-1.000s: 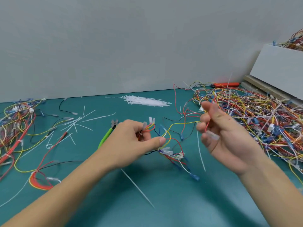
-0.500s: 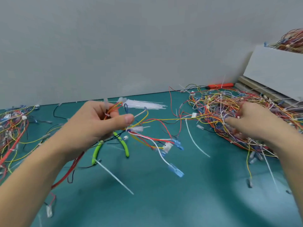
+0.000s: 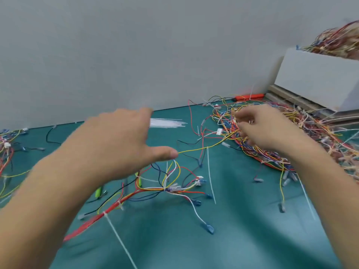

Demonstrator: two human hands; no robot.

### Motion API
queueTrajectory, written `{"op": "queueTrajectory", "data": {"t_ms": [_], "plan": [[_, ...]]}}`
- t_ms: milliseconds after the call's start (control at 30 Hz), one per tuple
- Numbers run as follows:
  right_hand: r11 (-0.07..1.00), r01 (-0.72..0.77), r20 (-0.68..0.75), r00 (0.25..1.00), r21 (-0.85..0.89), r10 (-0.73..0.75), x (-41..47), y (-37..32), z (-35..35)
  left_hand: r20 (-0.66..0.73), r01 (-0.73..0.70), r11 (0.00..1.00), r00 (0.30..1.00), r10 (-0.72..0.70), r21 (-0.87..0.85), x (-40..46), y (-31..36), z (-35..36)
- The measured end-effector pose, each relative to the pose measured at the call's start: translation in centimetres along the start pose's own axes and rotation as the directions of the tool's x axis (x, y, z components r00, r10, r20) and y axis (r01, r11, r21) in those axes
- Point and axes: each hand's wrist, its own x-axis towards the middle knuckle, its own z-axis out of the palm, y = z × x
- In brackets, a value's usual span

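A tied wire bundle (image 3: 169, 189) of red, yellow, white and blue strands with blue connectors lies on the teal table (image 3: 233, 239). A white cable tie (image 3: 120, 239) trails from its red end. My left hand (image 3: 116, 144) hovers above the bundle with fingers spread and thumb out, holding nothing. My right hand (image 3: 262, 131) is in the big tangled wire pile (image 3: 272, 152) at the right, its fingers curled round strands there. A yellow wire (image 3: 204, 148) runs from the pile toward my left thumb.
A sheaf of white cable ties (image 3: 169, 123) lies by the wall. Green-handled cutters (image 3: 99, 192) sit partly under my left arm. An orange tool (image 3: 248, 97), a white box (image 3: 318, 78) topped with wires, a second wire heap (image 3: 7, 148) far left, and a loose tie (image 3: 210, 175).
My left hand let go of the bundle, which now lies on the table, and opened wide. My right hand dug deeper into the wire pile and curled round strands.
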Motion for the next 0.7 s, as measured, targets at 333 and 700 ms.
{"op": "queueTrajectory", "data": {"t_ms": [333, 700], "plan": [[0.985, -0.103, -0.138, 0.983, 0.141, 0.123, 3.8, 7.2, 4.0, -0.056, -0.241, 0.908, 0.970, 0.237, -0.342, 11.3, 14.3, 9.3], [0.854, -0.077, -0.115, 0.981, 0.515, 0.157, 3.1, 7.9, 3.3, -0.013, -0.059, 0.762, 0.998, 0.066, -0.645, 12.9, 14.8, 12.8]]}}
